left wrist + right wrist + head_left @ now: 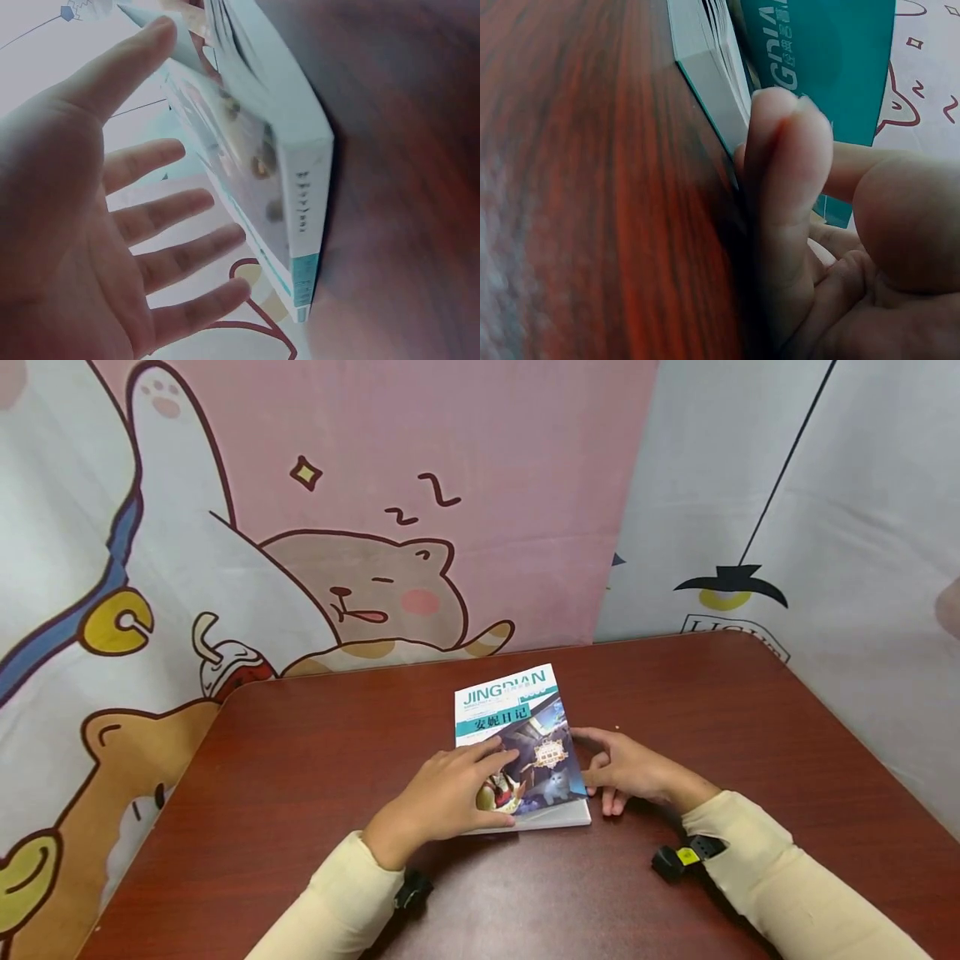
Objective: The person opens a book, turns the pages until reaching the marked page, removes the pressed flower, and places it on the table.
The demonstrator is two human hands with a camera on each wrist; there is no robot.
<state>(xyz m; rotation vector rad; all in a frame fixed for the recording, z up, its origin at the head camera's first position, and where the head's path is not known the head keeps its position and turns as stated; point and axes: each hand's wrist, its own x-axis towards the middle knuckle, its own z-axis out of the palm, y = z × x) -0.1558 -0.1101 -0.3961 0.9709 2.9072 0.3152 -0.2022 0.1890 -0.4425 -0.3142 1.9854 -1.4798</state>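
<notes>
A paperback book (491, 727) lies on the table with its spine to the left, its front cover tilted up along the right edge. Over the lower left of the cover, the left hand (442, 793) has its fingers spread and relaxed. The left wrist view shows that palm beside the white and teal spine (307, 195). At the book's right side, the right hand (637, 768) pinches the lifted cover's edge between thumb and forefinger. The right wrist view shows the teal inner side of the cover (840, 60) raised above the pages (716, 37), with the other fingers curled low near the tabletop.
The dark red wooden table (337, 760) stretches around the book on every side. A printed cartoon cloth (525, 485) hangs behind its back edge. Each wrist carries a black strapped device, the right one (667, 862) close over the tabletop.
</notes>
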